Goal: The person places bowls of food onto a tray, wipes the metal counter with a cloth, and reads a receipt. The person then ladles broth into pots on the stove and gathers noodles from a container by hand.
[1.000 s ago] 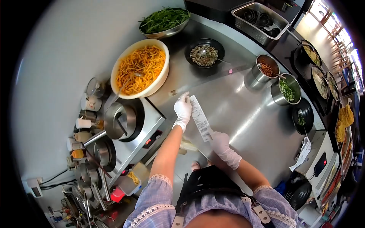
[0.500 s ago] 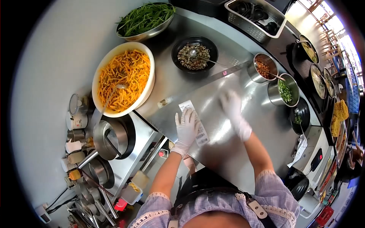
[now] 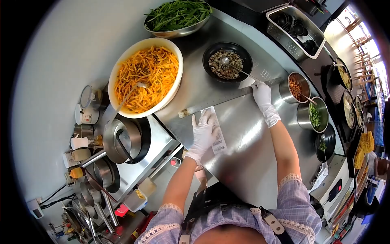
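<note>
Your white printed paper slip (image 3: 219, 142) lies on the brushed-steel worktop (image 3: 252, 175), near its left edge, slanting from far left to near right. Your white-gloved left hand (image 3: 204, 133) rests over its middle, fingers spread and palm down, so that only the slip's far end and its near, right part show. Just beyond the slip's far end runs a long, flat metal strip (image 3: 221, 100), slanting across the worktop.

Your white-gloved right hand (image 3: 262, 95) is farther off to the right, its fingertips at the strip's right part, beside the tip of a thin metal spoon handle (image 3: 245, 74); you cannot tell whether they pinch anything. That spoon lies in a round black bowl (image 3: 208, 72) of small brown and pale pieces, on the far side.

To your far left stands a large white bowl (image 3: 180, 75) heaped with orange strips, and nearer you a steel saucepan (image 3: 109, 140). To the right of your right hand stand two steel pots, one (image 3: 286, 92) with reddish-brown bits, the nearer one (image 3: 303, 117) with chopped greens.
</note>
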`<state>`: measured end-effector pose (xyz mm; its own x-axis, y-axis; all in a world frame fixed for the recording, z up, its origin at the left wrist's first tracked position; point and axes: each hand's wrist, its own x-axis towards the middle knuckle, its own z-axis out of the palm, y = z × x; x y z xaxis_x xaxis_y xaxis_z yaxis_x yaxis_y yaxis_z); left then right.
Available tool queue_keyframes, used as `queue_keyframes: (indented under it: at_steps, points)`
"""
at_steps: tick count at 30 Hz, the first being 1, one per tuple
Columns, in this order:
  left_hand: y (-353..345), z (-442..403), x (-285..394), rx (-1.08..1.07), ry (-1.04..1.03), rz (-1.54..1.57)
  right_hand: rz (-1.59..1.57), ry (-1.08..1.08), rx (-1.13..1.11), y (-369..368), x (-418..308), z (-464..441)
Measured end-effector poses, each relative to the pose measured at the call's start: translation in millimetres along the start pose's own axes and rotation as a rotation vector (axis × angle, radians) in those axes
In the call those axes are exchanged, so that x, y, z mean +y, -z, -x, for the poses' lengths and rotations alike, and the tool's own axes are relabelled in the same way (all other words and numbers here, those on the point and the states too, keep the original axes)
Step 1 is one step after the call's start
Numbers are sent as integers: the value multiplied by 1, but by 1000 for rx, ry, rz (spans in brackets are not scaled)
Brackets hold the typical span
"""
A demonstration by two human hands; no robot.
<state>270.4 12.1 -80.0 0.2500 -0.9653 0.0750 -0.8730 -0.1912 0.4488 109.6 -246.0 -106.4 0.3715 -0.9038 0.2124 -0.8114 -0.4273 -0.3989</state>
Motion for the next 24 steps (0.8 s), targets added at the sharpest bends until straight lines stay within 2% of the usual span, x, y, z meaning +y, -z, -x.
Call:
queue_keyframes:
  at_steps: [4,6,8,10,12,14,18,20,24]
  points:
    - [-2,-1,-1,-1,-24,-48,-10,16,4,10,-11,7]
    - [-7,2,-1,197,-102,-107,54,57,40,12,-16,14]
    - [-10,6,1,223,-110,-89,114,93,83,19,-35,25]
    - [-14,7,-1,253,-119,-69,223,151,-140,36,-73,51]
    - [-23,11,-3,202,-104,-25,-49,600,-92,29,-91,74]
    - [-22,11,-4,172,-119,-18,-83,730,-228,20,-111,96]
    - [1,24,11,77,-145,-114,-60,671,-357,6,-116,109]
    - [8,36,17,11,-149,-140,-83,661,-279,4,-110,120]
    - [8,42,21,-111,-143,-224,-196,488,-158,47,-94,159]
